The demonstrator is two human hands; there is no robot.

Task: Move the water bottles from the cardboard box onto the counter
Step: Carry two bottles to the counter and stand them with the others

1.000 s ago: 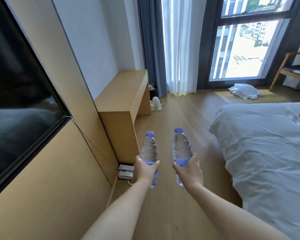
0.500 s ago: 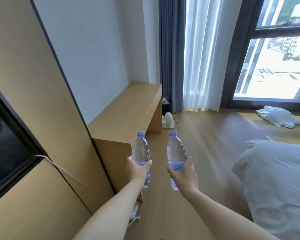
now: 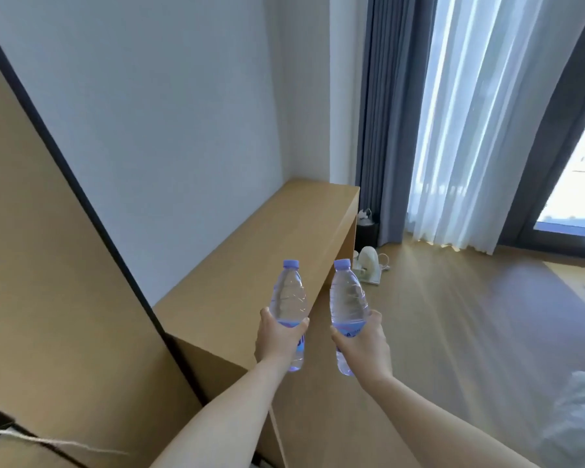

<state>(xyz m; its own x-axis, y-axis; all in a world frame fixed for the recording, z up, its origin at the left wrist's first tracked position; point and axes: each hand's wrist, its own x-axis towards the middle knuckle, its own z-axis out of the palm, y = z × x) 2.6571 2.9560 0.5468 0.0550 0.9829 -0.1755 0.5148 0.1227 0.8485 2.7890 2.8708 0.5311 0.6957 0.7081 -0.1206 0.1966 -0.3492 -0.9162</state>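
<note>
There is one view only — a wide-angle camera worn on the person's head, looking forward and somewhat down along both outstretched forearms. The left hand [image 3: 279, 336] and right hand [image 3: 360, 342] sit close to the lens in the lower middle of the frame, each holding a bottle upright. Beyond them the wooden counter [image 3: 250, 261] runs away toward the centre, with the white wall [image 3: 156, 106] filling the upper left and the curtains [image 3: 453, 123] the upper right — straight edges bend near the borders.
</note>
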